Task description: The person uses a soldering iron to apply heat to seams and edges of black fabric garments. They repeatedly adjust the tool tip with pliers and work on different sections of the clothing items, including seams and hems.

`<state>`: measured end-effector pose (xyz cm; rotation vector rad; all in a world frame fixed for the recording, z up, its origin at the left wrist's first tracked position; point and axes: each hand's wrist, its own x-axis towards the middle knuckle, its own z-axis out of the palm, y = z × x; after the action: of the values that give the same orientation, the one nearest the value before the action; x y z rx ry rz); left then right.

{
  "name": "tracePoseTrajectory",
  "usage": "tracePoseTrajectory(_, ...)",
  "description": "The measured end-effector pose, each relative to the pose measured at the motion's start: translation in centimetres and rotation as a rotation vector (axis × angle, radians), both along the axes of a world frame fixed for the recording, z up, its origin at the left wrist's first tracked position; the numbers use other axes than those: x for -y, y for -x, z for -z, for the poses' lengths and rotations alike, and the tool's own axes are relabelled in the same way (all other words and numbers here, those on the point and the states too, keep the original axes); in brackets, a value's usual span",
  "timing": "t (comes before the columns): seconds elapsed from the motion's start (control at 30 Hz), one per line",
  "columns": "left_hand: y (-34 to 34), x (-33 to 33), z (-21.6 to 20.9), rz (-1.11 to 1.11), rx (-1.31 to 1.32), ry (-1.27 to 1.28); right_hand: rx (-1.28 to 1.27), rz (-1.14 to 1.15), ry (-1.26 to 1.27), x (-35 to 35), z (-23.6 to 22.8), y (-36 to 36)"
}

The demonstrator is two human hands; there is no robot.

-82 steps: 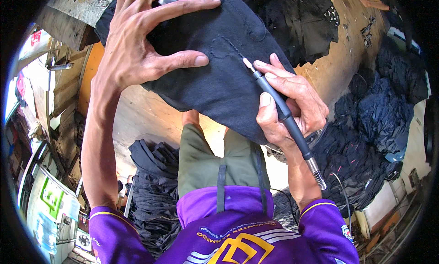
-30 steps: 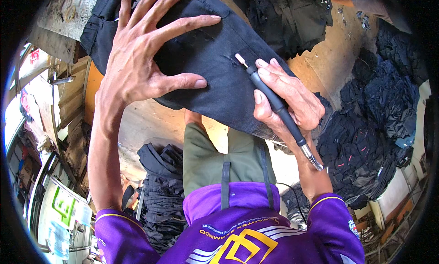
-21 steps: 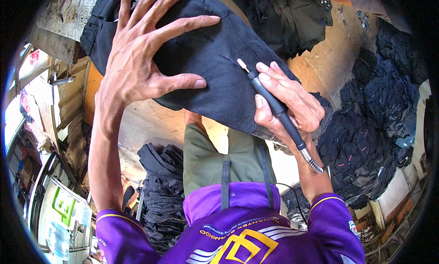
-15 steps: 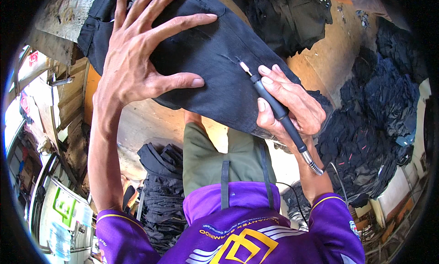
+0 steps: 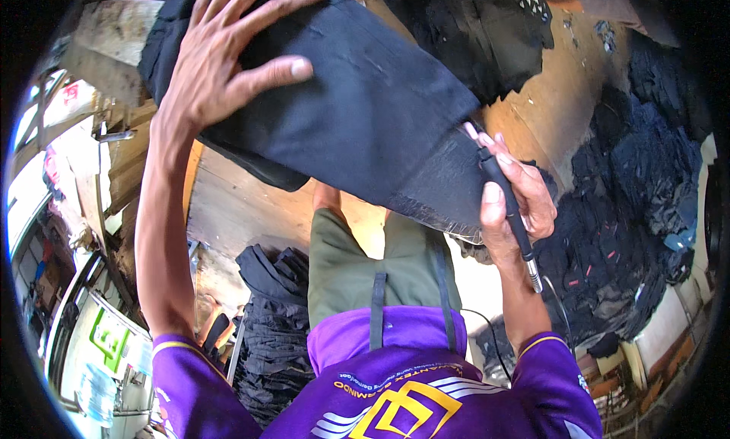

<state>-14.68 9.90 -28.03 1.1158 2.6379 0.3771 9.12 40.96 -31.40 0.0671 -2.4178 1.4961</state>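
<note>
A black cloth garment [image 5: 342,97], which looks like a trouser leg, stretches across the upper middle. Spread on its upper left part is my left hand [image 5: 220,55], fingers apart and thumb out, pressing the fabric. My right hand [image 5: 525,199] grips a slim black rotary grinder handpiece [image 5: 514,225] at the garment's right end. Its pale pink tip [image 5: 471,129] is at the fabric near the far right edge; whether it touches I cannot tell. Frayed, worn-looking cloth shows along the near hem.
Dark cloth lies heaped on the right [image 5: 631,203], with more black fabric [image 5: 471,36] at the top. A folded black stack [image 5: 274,325] stands left of my legs. A thin cable [image 5: 494,336] runs by my right forearm. Wooden boards [image 5: 106,55] are at the upper left.
My right hand has carried the handpiece right, from the middle of the cloth to its right end. The left hand has slid slightly up and left, and the garment has shifted a little.
</note>
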Motion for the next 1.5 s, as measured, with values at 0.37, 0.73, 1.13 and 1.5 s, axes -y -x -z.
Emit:
tracePoseTrajectory(0.37,-3.5,-8.2,2.6,0.279,0.167,-0.311,0.101,0.144,0.273,-0.6,0.0,-0.8)
tracePoseTrajectory(0.73,1.2,-12.1,6.2,0.225,0.157,-0.486,-0.056,-0.292,-0.088,1.1,0.1,2.4)
tracePoseTrajectory(1.13,1.3,-12.2,6.4,0.224,0.177,-0.515,-0.002,-0.191,0.031,1.8,-0.8,1.5)
tracePoseTrajectory(1.5,1.8,-12.4,6.2,0.163,0.3,-0.567,-0.174,-0.139,-0.123,8.3,0.1,1.3)
